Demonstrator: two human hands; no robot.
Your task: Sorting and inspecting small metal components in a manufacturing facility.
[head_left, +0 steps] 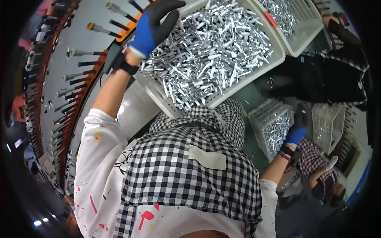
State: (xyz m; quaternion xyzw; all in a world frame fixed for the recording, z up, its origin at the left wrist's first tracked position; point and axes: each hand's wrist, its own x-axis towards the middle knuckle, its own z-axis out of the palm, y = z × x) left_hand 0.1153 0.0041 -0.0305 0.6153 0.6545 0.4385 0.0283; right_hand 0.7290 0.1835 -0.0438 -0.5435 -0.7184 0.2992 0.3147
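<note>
My left hand [155,28], in a blue glove with dark fingers, is over the upper left corner of a large white plastic crate [225,100]. Its thumb and fingers are apart, and I see nothing held. Small shiny silver tube-like pieces [210,51], many with white parts, fill that crate in front of my checked apron. Down at my right side, my right hand [298,133], gloved the same way, is along the edge of a smaller pale crate [260,133] of similar silver pieces. Its dark fingers blend into the background, so their grip is unclear.
Curved racks [89,85] of upright rods with pale and dark ends run along the left. Another white crate [303,33] of silver pieces adjoins at the upper right. A person in dark clothing [317,77] is at the right; another person's arm [317,174] shows lower down.
</note>
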